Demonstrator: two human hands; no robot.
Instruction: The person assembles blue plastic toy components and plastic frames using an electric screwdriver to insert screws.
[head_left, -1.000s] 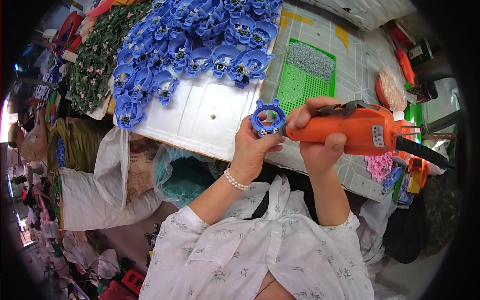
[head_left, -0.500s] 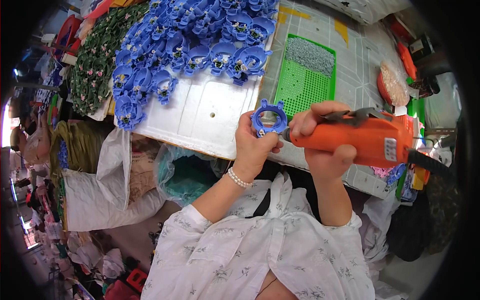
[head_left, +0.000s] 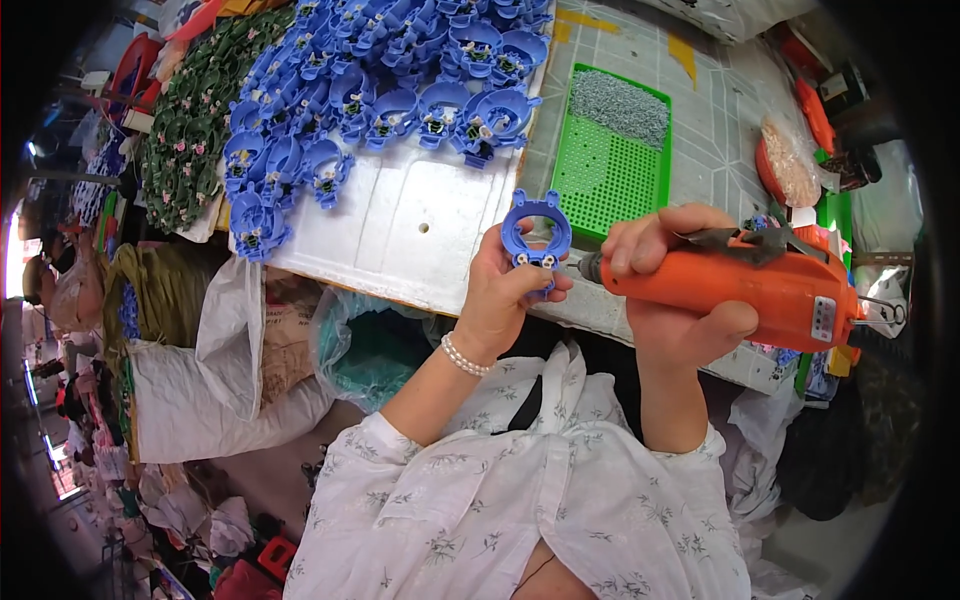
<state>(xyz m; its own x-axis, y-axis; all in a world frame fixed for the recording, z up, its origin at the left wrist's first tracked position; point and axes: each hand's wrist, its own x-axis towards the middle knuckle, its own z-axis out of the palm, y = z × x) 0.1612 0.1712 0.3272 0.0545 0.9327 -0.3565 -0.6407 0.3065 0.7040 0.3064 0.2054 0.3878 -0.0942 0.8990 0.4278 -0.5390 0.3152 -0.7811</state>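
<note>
The left hand (head_left: 505, 275) has its thumb and fingers clamped on the lower edge of a blue ring-shaped piece (head_left: 514, 232), which is held up near the table's edge with its two ear-like knobs at twelve o'clock. A beaded bracelet (head_left: 466, 355) circles that wrist. The right hand (head_left: 665, 325) is wrapped round an orange power tool (head_left: 740, 285) at about half past three from the piece. The tool's nose points at nine o'clock and sits just beside the ring; whether its thin bit touches cannot be told. Between one and two o'clock is a perforated green tray (head_left: 600, 180) with grey bits (head_left: 620, 107) at its far end. At nine lies a white board (head_left: 424, 229); between ten and eleven, a heap of blue pieces (head_left: 375, 90). Toward eight hangs a clear plastic bag (head_left: 370, 350).
</note>
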